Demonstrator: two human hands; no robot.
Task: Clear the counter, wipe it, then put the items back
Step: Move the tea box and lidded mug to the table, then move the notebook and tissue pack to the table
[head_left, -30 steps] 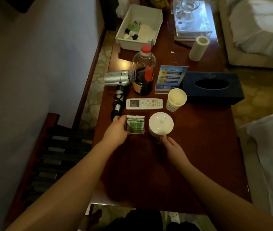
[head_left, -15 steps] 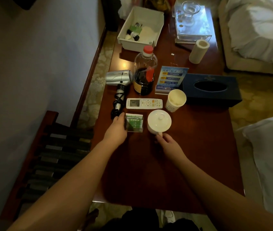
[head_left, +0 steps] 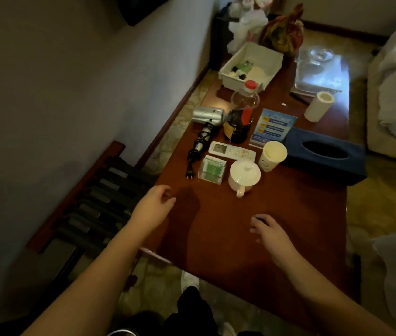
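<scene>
Two bare hands hover nearest over the reddish wooden counter, both holding nothing: the left hand sits at the counter's left edge with fingers loosely curled, and the right hand hangs above the bare near stretch with fingers relaxed and spread downward. Beyond them stands a row of two small items: one clear box of green packets and, just to its right, one white lidded mug whose handle points back toward the person. Behind these lies one white remote, its long axis running left to right with the screen end at the left, and one paper cup stands beside its right end. One silver hair dryer lies at the left, its barrel pointing left and its handle and coiled cord trailing toward the near edge, ending in a plug. One dark-liquid bottle with a red cap stands upright next to one blue printed card, whose text is too small to read. One dark blue tissue box lies at the right. Farther off are one tissue roll, one white tray with small contents hard to make out, and one clear glass piece, blurred.
</scene>
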